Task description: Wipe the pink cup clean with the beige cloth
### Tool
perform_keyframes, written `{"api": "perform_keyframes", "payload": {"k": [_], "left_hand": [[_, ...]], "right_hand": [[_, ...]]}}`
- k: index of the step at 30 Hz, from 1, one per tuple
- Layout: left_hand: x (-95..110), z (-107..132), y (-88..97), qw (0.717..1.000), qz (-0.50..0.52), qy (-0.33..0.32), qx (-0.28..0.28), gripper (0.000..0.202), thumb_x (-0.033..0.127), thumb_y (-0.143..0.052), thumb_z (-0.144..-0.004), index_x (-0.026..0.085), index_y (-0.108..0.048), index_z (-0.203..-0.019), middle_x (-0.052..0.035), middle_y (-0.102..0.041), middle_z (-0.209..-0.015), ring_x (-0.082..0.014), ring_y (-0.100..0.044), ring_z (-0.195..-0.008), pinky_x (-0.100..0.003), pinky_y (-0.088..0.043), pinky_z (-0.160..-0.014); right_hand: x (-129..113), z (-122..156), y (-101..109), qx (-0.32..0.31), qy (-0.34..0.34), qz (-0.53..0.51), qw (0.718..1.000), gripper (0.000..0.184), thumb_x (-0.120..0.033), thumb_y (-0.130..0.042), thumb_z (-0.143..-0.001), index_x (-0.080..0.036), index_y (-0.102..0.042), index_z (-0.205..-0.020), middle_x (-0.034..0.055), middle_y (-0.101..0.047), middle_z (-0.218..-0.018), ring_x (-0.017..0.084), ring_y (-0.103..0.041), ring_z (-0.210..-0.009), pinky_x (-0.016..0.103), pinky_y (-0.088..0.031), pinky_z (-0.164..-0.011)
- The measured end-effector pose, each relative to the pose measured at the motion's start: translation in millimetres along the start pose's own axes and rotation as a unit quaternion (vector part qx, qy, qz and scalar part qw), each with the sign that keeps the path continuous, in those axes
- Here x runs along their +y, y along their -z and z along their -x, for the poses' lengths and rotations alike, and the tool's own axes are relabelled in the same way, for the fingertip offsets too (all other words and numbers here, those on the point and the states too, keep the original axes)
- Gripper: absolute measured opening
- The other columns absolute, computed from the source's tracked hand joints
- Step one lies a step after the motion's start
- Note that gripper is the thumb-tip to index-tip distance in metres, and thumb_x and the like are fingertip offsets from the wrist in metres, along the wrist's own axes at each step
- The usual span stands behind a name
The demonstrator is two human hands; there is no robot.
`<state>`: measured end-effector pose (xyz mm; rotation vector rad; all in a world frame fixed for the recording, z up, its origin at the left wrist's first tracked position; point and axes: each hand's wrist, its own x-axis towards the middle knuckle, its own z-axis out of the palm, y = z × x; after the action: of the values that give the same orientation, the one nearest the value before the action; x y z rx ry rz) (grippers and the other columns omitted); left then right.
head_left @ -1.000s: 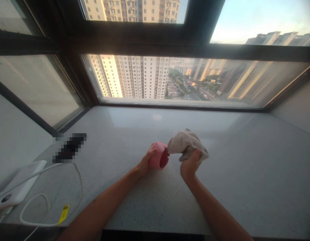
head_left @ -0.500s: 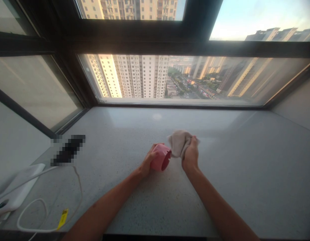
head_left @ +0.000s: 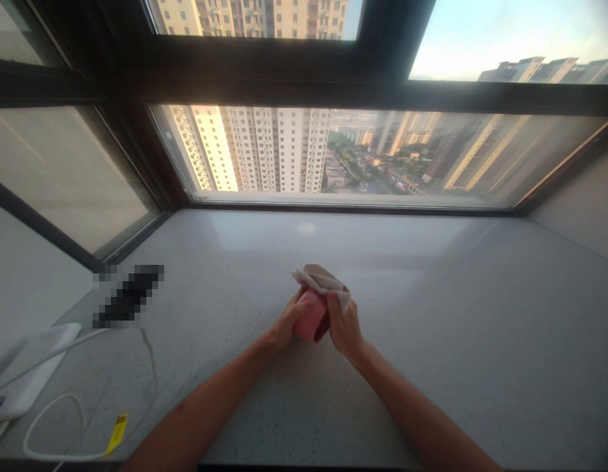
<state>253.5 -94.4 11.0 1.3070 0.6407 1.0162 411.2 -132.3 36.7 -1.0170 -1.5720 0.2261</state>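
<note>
Left grip (head_left: 285, 324), right grip (head_left: 344, 326) over speckled, apparently stone sill (head_left: 432, 341)

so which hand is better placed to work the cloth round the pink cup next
Probably the right hand: it already grips the beige cloth draped over the pink cup, while the left hand is busy holding the cup's side.

Centre of the stone sill (head_left: 432, 341), a cloth (head_left: 321, 277) sits on a cup (head_left: 308, 316), gripped between left hand (head_left: 287, 322) and right hand (head_left: 344, 324); far left, a pixelated object (head_left: 130, 296) lies beyond a flat charger (head_left: 26, 370) and its cable (head_left: 63, 455); window (head_left: 333, 157) dead ahead!
</note>
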Motion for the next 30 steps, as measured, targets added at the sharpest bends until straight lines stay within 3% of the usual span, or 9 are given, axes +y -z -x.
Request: {"api": "perform_keyframes", "payload": {"k": [4, 5, 8, 10, 14, 16, 20, 25, 30], "left_hand": [[-5, -1, 0.2, 0.998, -0.056, -0.020, 0.034, 0.047, 0.055, -0.062, -0.097, 0.020, -0.071, -0.127, -0.0146, -0.079, -0.128, -0.0344, -0.075, -0.119, -0.051, -0.067, -0.097], [-5, -1, 0.1, 0.998, -0.051, -0.024, 0.035, 0.048, 0.055, -0.061, -0.097, 0.019, -0.070, -0.128, -0.0149, -0.078, -0.130, -0.0348, -0.075, -0.119, -0.052, -0.067, -0.098], [-7, -1, 0.3, 1.000, -0.008, -0.021, 0.010, 0.053, 0.057, -0.056, -0.098, 0.019, -0.067, -0.133, -0.0139, -0.078, -0.129, -0.0353, -0.077, -0.117, -0.053, -0.067, -0.094], [-10, 0, 1.1, 1.000, 0.016, -0.013, -0.008, 0.053, 0.057, -0.058, -0.097, 0.019, -0.067, -0.132, -0.0130, -0.078, -0.126, -0.0352, -0.077, -0.117, -0.052, -0.067, -0.094], [-18, 0, 2.4, 0.999, 0.018, -0.021, 0.034, 0.051, 0.061, -0.067, -0.091, 0.019, -0.072, -0.120, -0.0135, -0.078, -0.124, -0.0344, -0.074, -0.118, -0.050, -0.065, -0.099], [-17, 0, 1.6, 0.998, 0.046, -0.014, 0.035, 0.052, 0.059, -0.069, -0.090, 0.019, -0.070, -0.124, -0.0124, -0.077, -0.122, -0.0319, -0.074, -0.109, -0.046, -0.065, -0.092], [-6, 1, -0.7, 0.994, 0.103, 0.013, -0.027, 0.052, 0.052, -0.069, -0.091, 0.017, -0.067, -0.129, -0.0083, -0.075, -0.110, -0.0210, -0.069, -0.087, -0.032, -0.058, -0.075], [0, 2, 1.1, 0.988, 0.148, 0.030, -0.014, 0.061, 0.051, -0.073, -0.088, 0.020, -0.062, -0.140, -0.0080, -0.074, -0.121, -0.0211, -0.069, -0.092, -0.032, -0.057, -0.081], [-1, -5, 7.8, 0.985, 0.171, 0.023, -0.031, 0.055, 0.049, -0.075, -0.087, 0.015, -0.070, -0.130, -0.0114, -0.077, -0.118, -0.0244, -0.071, -0.095, -0.034, -0.057, -0.086]], "right_hand": [[3, 5, 0, -0.070, 0.129, 0.004, 0.989, 0.048, -0.048, -0.045, -0.111, -0.026, -0.065, -0.150, 0.0123, -0.074, -0.142, 0.034, -0.064, -0.140, 0.061, -0.048, -0.122], [5, 5, -2, -0.063, 0.116, 0.001, 0.991, 0.048, -0.048, -0.042, -0.112, -0.028, -0.067, -0.148, 0.0107, -0.076, -0.138, 0.033, -0.068, -0.136, 0.059, -0.051, -0.120], [8, 7, -6, 0.015, -0.013, -0.010, 1.000, 0.051, -0.044, -0.030, -0.116, -0.028, -0.072, -0.140, 0.0078, -0.083, -0.115, 0.028, -0.079, -0.108, 0.049, -0.065, -0.099], [4, 8, -7, 0.029, -0.030, -0.013, 0.999, 0.049, -0.042, -0.033, -0.116, -0.026, -0.071, -0.142, 0.0094, -0.082, -0.117, 0.029, -0.078, -0.110, 0.048, -0.065, -0.100], [-3, 10, -2, -0.045, 0.104, -0.013, 0.993, 0.049, -0.048, -0.044, -0.112, -0.026, -0.065, -0.150, 0.0124, -0.076, -0.138, 0.034, -0.065, -0.139, 0.061, -0.046, -0.125], [4, 8, -1, -0.030, 0.064, -0.020, 0.997, 0.046, -0.047, -0.041, -0.113, -0.028, -0.069, -0.145, 0.0096, -0.079, -0.131, 0.032, -0.070, -0.132, 0.058, -0.050, -0.122], [30, 6, -2, 0.005, -0.099, -0.052, 0.994, 0.051, -0.046, -0.032, -0.116, -0.028, -0.077, -0.132, 0.0059, -0.083, -0.117, 0.029, -0.077, -0.119, 0.048, -0.060, -0.111], [38, 8, 6, -0.050, 0.001, -0.058, 0.997, 0.040, -0.046, -0.054, -0.110, -0.029, -0.071, -0.143, 0.0082, -0.078, -0.136, 0.031, -0.073, -0.129, 0.048, -0.058, -0.114], [32, 0, 15, -0.117, 0.061, -0.042, 0.990, 0.060, -0.047, -0.063, -0.106, -0.026, -0.055, -0.161, 0.0127, -0.060, -0.161, 0.034, -0.056, -0.151, 0.057, -0.046, -0.127]]}}
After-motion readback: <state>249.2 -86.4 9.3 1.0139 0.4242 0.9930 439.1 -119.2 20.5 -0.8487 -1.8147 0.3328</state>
